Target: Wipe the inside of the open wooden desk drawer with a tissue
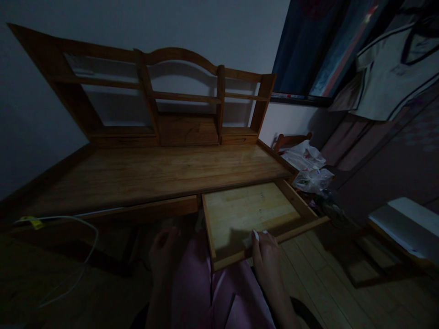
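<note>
A wooden drawer (254,208) is pulled out from the right side of the desk, above my lap, its pale bottom bare. My right hand (265,251) is closed at the drawer's front board, with a white tissue or thin cloth (255,235) showing between the fingers. Most of that white piece is hidden by the hand. To the left of the drawer, in shadow under the desk edge, my left hand (164,244) hangs with loosely curled fingers, a gap by the thumb and nothing seen in it.
The wooden desktop (171,169) carries a shelf hutch (185,96) against the wall. A white cable (92,228) with a yellow tag hangs over the left edge. Plastic bags (305,157) lie on a chair at right. Papers rest on a stool (404,228), and a shirt (394,68) hangs above.
</note>
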A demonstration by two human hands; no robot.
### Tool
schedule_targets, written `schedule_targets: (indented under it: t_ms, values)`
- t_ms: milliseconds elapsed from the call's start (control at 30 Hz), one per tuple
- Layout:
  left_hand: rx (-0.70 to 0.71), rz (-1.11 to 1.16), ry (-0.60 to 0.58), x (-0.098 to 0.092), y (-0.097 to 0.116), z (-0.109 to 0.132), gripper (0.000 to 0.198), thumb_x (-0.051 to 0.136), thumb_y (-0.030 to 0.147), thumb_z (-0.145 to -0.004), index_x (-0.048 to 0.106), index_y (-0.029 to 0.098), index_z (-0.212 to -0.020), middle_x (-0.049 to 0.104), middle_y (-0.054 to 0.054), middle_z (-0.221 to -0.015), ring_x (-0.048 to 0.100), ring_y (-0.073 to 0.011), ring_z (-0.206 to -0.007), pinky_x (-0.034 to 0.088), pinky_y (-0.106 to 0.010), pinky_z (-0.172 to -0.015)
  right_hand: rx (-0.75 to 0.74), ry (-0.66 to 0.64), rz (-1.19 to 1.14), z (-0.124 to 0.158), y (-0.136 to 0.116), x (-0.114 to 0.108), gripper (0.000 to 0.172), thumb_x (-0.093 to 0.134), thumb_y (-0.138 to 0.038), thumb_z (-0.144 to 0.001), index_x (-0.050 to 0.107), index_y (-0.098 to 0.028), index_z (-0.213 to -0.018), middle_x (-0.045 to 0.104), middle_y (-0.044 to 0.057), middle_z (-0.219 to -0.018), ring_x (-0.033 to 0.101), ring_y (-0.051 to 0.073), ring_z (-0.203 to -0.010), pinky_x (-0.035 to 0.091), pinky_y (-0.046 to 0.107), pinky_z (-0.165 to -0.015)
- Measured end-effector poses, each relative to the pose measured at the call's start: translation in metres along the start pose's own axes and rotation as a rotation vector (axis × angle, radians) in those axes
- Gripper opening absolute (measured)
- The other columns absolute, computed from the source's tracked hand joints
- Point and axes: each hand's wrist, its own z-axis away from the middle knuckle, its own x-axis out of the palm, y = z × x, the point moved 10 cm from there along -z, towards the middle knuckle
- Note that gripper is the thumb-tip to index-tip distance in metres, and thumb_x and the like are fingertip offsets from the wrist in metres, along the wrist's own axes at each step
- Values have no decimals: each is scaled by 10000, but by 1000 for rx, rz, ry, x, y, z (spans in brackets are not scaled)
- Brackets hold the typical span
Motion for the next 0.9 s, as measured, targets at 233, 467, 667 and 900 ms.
schedule_targets:
  t_ms: [233,467,667,900]
  values:
    - [-25,-11,-127,23,-20,-1,480,748,553,-691,710,142,-937,753,-103,-910,690,-275,-919,516,-337,-767,-37,-89,-39,11,-48,20,411,280,-256,-1038,644,-184,-860,659,85,-825,583,234,-807,369,396,-905]
    - [-42,258,-205,33,-24,-3,451,695,536,-754,714,125,-940,750,-119,-997,710,-228,-886,555,-352,-835,75,-226,-210,11,-59,30,473,267,-346,-1043,667,-190,-845,672,74,-763,603,221,-720,363,326,-710]
    - [20,254,-221,26,-2,0,421,689,531,-763,719,130,-885,746,-114,-977,704,-227,-877,563,-339,-805,374,-182,-674,-10,-12,23,490,423,-582,-962,599,-172,-758,590,22,-714,536,176,-700,368,261,-642]
    - [92,219,-233,21,31,11,402,626,522,-824,715,136,-884,748,-116,-969,705,-219,-862,564,-328,-781,339,10,-607,-22,-16,-1,447,420,-560,-975,625,-172,-891,594,10,-774,532,162,-752,369,244,-695]
